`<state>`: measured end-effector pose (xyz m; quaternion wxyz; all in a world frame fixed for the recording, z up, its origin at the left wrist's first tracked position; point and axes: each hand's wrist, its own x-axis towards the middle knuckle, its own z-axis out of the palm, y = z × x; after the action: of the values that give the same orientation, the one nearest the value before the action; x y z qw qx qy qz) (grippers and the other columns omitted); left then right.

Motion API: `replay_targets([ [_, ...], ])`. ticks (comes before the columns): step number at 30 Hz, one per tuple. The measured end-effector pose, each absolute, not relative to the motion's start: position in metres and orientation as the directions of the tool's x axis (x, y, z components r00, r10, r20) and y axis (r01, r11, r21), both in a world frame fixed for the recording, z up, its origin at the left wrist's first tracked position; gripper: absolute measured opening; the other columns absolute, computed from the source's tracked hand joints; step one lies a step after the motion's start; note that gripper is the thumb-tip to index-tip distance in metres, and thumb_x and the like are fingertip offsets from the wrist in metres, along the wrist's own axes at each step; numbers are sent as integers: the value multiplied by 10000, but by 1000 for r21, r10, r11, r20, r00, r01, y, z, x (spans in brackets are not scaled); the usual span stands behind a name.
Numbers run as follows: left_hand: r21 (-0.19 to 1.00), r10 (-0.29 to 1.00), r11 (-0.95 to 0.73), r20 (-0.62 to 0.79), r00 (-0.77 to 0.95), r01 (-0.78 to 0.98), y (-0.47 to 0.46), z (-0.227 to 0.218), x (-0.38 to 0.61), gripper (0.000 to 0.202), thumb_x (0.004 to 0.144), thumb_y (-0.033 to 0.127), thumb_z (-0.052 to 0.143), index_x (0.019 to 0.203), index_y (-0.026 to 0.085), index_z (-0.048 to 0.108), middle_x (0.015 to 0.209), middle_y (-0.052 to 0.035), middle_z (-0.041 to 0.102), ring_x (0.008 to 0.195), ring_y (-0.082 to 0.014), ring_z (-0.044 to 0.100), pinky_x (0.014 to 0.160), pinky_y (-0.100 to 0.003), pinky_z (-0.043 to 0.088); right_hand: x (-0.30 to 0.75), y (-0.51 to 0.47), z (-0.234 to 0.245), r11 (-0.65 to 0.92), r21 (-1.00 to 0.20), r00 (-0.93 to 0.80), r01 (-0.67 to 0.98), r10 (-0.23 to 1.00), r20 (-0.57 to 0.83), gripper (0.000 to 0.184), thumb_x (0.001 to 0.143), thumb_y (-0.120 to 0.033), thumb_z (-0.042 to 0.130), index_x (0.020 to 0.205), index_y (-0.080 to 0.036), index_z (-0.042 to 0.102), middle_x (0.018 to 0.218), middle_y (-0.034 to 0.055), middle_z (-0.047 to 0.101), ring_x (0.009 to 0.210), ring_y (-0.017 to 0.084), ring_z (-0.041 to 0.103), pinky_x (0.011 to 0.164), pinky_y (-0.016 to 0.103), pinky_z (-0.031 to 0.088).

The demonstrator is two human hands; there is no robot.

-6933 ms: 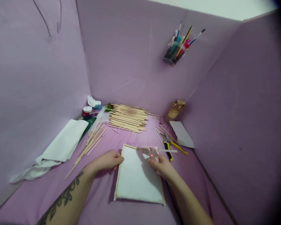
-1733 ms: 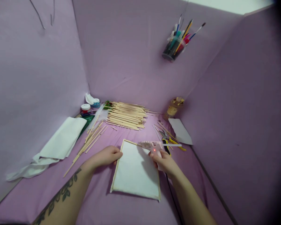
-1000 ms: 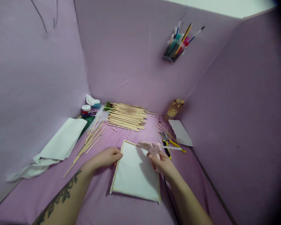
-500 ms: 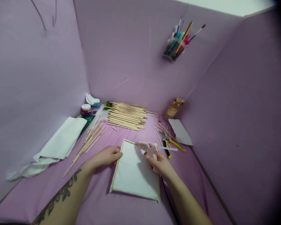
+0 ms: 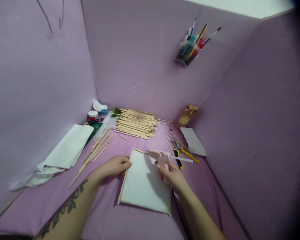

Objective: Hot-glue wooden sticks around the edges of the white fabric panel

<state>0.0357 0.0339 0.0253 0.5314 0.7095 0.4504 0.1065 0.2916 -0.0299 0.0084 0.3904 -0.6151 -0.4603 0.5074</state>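
Note:
A white canvas panel edged with thin wooden sticks (image 5: 143, 185) lies on the purple surface in front of me. My left hand (image 5: 116, 165) rests with curled fingers against the panel's upper left edge. My right hand (image 5: 171, 174) is closed round the handle of a pale pink glue gun (image 5: 160, 155), a glue stick poking out of its back. The gun's nozzle points left at the panel's top stick, near the middle. Its cable runs down along my right forearm.
A stack of wooden sticks (image 5: 136, 123) lies behind the panel, with looser sticks (image 5: 97, 150) to its left. Folded white cloth (image 5: 65, 151), paint jars (image 5: 93, 115), yellow-handled cutters (image 5: 182, 154), white paper (image 5: 193, 141), a brown jar (image 5: 187, 115) and a brush cup (image 5: 187, 55) on the wall surround it.
The glue gun's nozzle has crept left along the panel's top stick over the last seconds. My left hand has stayed on the left edge.

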Motion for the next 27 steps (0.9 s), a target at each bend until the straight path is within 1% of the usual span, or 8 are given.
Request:
replay_targets([
  [5,846,753,-34,-328,570,532,34,27,36,322,769,423,449,567,173,466,540,24,460,500,-101,381,501,-252,281,289,-29,6,-264,-946,-23,189,962,-273,478,662,-570,667,915,-165,644,491,-22,533,438,132,477,443,247,366],
  [10,844,760,-46,-318,566,535,34,26,36,306,767,405,445,564,177,462,542,27,463,498,-102,382,500,-256,280,289,-28,4,-255,-949,24,183,967,-255,516,676,-603,634,933,-156,624,471,-15,545,422,133,471,435,246,351],
  [14,843,751,-45,-325,575,536,33,28,36,308,764,411,445,564,178,462,541,32,455,493,-97,369,498,-256,275,287,-28,4,-240,-950,-35,197,967,-252,492,690,-587,630,929,-157,625,476,-13,559,426,130,486,437,241,355],
  [19,844,756,-59,-312,575,534,33,30,37,307,768,411,442,566,180,453,539,34,446,495,-97,370,499,-254,271,283,-29,10,-230,-949,32,216,973,-229,473,722,-571,610,954,-159,614,475,-22,550,426,125,479,440,237,360],
  [23,843,752,-59,-315,579,535,32,31,37,311,764,416,446,565,178,463,534,30,450,498,-101,368,505,-258,263,281,-30,11,-225,-950,-37,215,971,-238,483,714,-564,629,962,-150,613,481,-20,554,432,129,487,448,241,366],
  [27,840,761,-64,-308,572,538,33,30,37,312,765,418,444,567,176,460,532,34,442,499,-99,363,504,-255,257,280,-30,9,-209,-956,23,206,978,-209,466,731,-574,616,938,-156,613,479,-15,563,429,133,490,441,242,364],
])
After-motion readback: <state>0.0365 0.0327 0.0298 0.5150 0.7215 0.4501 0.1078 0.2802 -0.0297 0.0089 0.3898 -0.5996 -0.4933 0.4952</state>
